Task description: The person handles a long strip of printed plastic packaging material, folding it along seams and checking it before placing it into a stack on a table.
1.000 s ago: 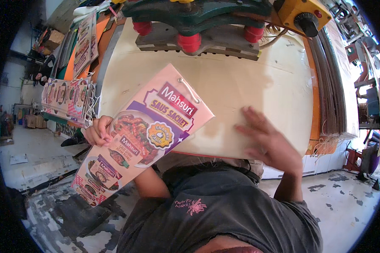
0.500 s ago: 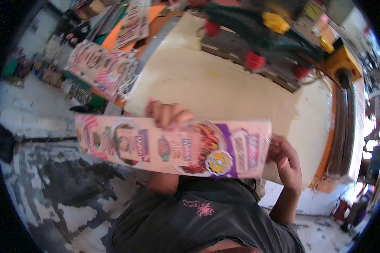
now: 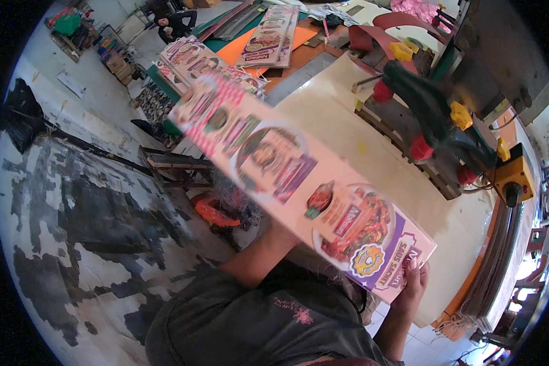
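A long pink printed card panel (image 3: 262,152), with pictures of food dishes and a purple band, slants across the middle from upper left to lower right. I cannot tell if it is one panel or several stacked. At its lower right end my right hand (image 3: 415,283) grips it, thumb on the printed face. My left forearm (image 3: 265,250) reaches up behind the panel, which hides the hand and its fingers. Similar printed panels lie beyond it, one pile (image 3: 268,36) on an orange sheet and another, with white strings (image 3: 192,58), at the table's left side.
Beyond the panel, a cream sheet (image 3: 323,110) covers the worktable. A dark green machine (image 3: 415,104) with red and yellow knobs stands across it, a yellow control box (image 3: 512,177) at its right. Far left are another person (image 3: 175,25) and a black bag (image 3: 23,116).
The panel has swung from nearly level to a steep slant, its right end lower and nearer me. My left hand has gone from its upper edge to behind it. My view has shifted left.
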Tool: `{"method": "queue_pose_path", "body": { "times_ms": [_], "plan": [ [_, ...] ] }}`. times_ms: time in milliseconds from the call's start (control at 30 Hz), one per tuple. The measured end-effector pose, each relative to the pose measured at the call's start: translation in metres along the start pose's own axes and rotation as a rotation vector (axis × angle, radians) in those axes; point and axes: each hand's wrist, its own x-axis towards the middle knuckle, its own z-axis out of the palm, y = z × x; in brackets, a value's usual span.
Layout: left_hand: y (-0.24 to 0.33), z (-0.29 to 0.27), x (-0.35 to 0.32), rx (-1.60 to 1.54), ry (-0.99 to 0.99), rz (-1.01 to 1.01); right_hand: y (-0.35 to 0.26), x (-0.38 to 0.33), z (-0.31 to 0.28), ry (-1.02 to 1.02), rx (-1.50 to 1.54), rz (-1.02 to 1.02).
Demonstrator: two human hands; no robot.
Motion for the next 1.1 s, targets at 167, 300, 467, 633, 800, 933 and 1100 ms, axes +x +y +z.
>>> {"method": "queue_pose_path", "body": {
  "times_ms": [167,300,467,633,800,933,1100],
  "plan": [
    [0.007,-0.008,-0.022,0.105,0.124,0.093,0.014,0.001,0.009,-0.031,0.067,-0.070],
    [0.009,0.007,-0.017,0.625,0.255,0.206,0.028,0.002,0.010,-0.124,-0.086,-0.060],
    [0.050,0.024,0.001,0.758,0.288,0.399,0.011,0.011,0.031,-0.305,-0.160,-0.098],
    [0.141,0.068,0.042,0.962,0.204,0.621,0.006,0.018,0.028,-0.263,-0.288,-0.046],
    [0.246,0.059,0.095,1.104,0.316,0.660,0.003,0.016,0.032,-0.284,-0.268,-0.015],
    [0.322,-0.029,0.122,1.565,0.731,0.941,0.005,0.016,0.030,-0.344,-0.254,-0.009],
    [0.314,-0.074,0.112,2.346,0.416,0.379,0.008,0.018,0.025,-0.362,-0.253,0.020]
  ]
}}
